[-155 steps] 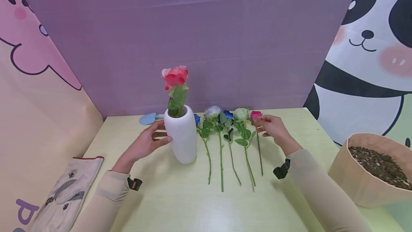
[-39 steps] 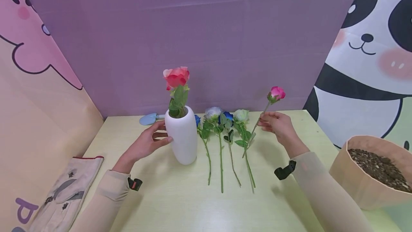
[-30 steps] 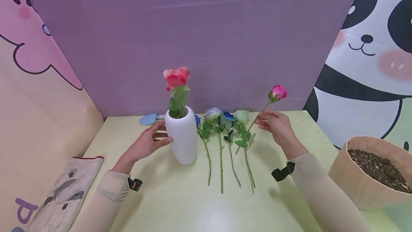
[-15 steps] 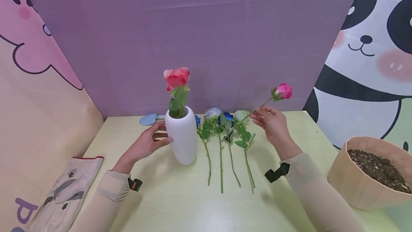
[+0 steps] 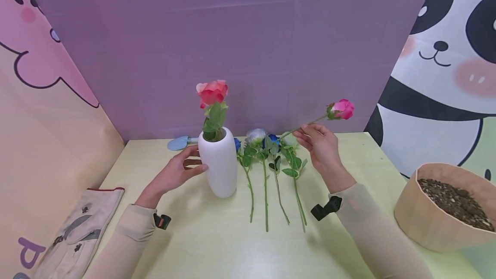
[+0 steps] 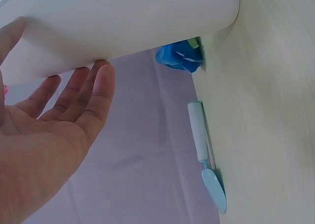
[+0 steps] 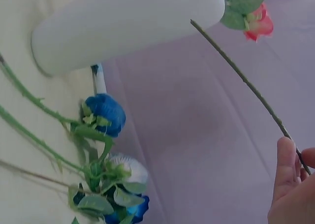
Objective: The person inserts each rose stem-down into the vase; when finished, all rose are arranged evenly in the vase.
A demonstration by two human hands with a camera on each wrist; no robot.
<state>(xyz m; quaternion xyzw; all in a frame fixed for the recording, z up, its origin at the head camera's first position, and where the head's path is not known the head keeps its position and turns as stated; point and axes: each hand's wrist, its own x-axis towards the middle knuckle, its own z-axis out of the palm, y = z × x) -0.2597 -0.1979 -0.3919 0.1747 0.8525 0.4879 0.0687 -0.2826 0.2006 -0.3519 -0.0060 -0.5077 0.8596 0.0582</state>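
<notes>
A white vase (image 5: 221, 167) stands upright with a coral-pink rose (image 5: 212, 93) in its mouth. My left hand (image 5: 181, 169) holds the vase from the left, thumb in front and fingertips on its side, as the left wrist view also shows. Above the table at the right, my right hand (image 5: 319, 145) pinches the thin stem (image 7: 246, 81) of a bright pink rose (image 5: 342, 109). Its bloom points right and the bare stem end reaches left toward the vase; in the right wrist view that end appears beside the vase's upper part.
Between the hands lie a blue rose (image 6: 179, 55), a pale lilac flower (image 5: 256, 136), another blue rose (image 7: 140, 209) and a whitish-green flower (image 5: 289, 140). A light-blue trowel (image 5: 178, 143) lies behind the vase. Folded gloves (image 5: 83, 227) lie left; a soil-filled pot (image 5: 430, 214) stands right.
My right hand has lifted the bright pink rose off the table, tilted it toward horizontal and moved it left. The left hand and the vase have stayed in place.
</notes>
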